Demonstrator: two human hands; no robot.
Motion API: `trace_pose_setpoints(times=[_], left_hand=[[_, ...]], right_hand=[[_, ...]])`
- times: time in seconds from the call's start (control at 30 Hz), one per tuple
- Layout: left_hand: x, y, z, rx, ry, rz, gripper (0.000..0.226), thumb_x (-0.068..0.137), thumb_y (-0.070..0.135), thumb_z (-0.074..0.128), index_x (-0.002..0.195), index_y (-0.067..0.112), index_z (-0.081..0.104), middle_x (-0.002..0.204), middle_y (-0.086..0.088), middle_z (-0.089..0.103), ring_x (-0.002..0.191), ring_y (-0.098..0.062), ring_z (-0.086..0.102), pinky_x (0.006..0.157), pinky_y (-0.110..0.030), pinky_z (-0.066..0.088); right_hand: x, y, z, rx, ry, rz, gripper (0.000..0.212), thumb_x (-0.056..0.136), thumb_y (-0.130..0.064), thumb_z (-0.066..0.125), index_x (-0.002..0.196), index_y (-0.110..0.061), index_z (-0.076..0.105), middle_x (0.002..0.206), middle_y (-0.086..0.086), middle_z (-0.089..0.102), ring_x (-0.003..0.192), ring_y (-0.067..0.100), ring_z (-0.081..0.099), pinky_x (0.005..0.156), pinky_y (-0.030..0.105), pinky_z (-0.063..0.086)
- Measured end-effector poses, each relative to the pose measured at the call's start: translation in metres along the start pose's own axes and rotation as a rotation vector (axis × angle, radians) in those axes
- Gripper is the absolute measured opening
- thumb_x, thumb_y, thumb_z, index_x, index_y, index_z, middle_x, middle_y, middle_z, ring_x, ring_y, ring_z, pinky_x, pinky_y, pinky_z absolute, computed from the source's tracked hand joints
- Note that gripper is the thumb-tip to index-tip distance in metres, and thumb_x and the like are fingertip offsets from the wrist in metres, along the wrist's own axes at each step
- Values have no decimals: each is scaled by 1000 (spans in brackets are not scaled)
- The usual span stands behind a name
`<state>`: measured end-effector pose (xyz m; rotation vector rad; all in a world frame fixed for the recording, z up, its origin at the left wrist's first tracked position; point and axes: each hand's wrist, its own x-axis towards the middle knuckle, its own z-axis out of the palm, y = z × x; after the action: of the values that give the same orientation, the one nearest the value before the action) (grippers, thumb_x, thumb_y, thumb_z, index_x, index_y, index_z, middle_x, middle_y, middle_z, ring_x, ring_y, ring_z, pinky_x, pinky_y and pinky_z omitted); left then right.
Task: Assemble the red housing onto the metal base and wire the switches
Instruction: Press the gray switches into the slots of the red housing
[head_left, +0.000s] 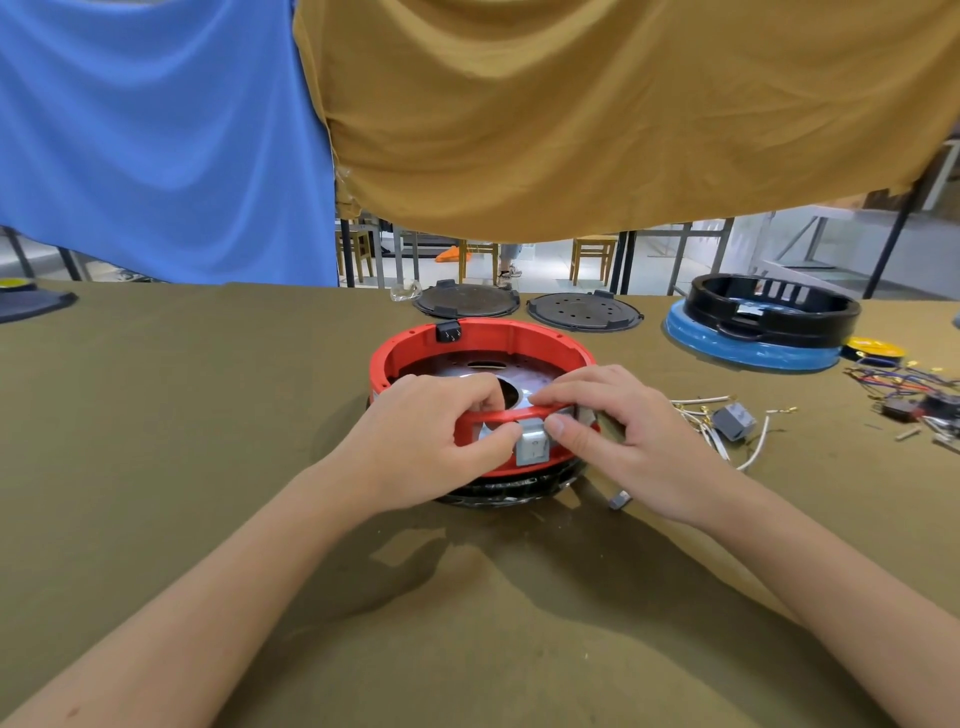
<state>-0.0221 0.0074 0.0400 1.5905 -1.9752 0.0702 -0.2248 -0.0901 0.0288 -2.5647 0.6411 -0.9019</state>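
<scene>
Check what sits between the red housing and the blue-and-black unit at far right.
Head view: only bare olive cloth between red housing and blue-and-black unit; loose wires lie nearer.

Both hands (441, 441) hide the red housing's (415, 348) near rim

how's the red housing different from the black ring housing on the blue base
The red housing sits mid-table with both hands on its near rim; the black ring housing sits untouched at the far right. The red one rests on a dark base, the black one on a blue base. Both are open round rings.
</scene>
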Motion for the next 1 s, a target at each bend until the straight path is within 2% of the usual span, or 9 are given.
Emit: trace_pose_setpoints(times=[0.2,0.3,0.4,0.5,0.6,0.7,0.83,1.0], left_hand=[[-1,-1,1,-33,10,14,21,88,49,49,88,28,55,70,4,63,66,-16,60,60,-34,46],[-1,-1,2,-36,8,35,20,89,46,49,90,26,55,71,4,64,67,-17,61,61,-38,47],[0,-2,2,-27,11,40,22,89,45,48,90,25,55,73,4,64,68,-17,61,62,-40,47],[0,-1,2,-27,19,47,20,89,45,48,89,26,54,76,7,63,70,-15,59,64,-39,47],[0,-2,2,-26,20,53,19,89,45,48,91,28,54,81,11,63,74,-11,58,67,-36,46],[0,-4,1,-44,-4,60,16,90,43,49,92,27,55,82,12,62,77,-10,58,68,-36,47],[0,-8,0,-54,-14,49,9,88,30,49,94,27,56,85,10,63,79,-11,60,70,-42,49],[0,-9,0,-57,-11,41,15,86,22,49,96,26,58,86,9,64,81,-12,61,72,-43,50]], right_hand=[[0,-3,5,-32,47,-12,24,96,-30,58,117,-27,68,112,-19,62,115,-2,47,92,8,35],[-1,-4,5,-33,53,-17,24,96,-31,58,119,-28,64,110,-23,58,113,-3,47,90,7,35],[-3,-7,5,-49,87,-36,19,95,-28,59,114,-26,61,109,-21,56,111,1,49,89,15,42],[-6,-16,6,-75,140,-146,13,92,-26,64,104,-21,62,108,-11,56,110,8,48,91,21,40],[-7,-22,9,-202,88,-248,29,82,-34,74,105,-19,65,107,-7,56,105,14,48,89,29,43],[-6,-22,12,-315,114,-311,28,82,-29,75,106,-15,67,104,-2,60,98,17,52,81,38,49],[-7,-20,11,-289,155,-361,27,83,-28,69,106,-13,67,103,-2,63,96,16,56,81,34,51],[-8,-18,10,-169,158,-320,27,79,-24,72,103,-15,66,102,-6,60,97,15,55,80,32,51]])
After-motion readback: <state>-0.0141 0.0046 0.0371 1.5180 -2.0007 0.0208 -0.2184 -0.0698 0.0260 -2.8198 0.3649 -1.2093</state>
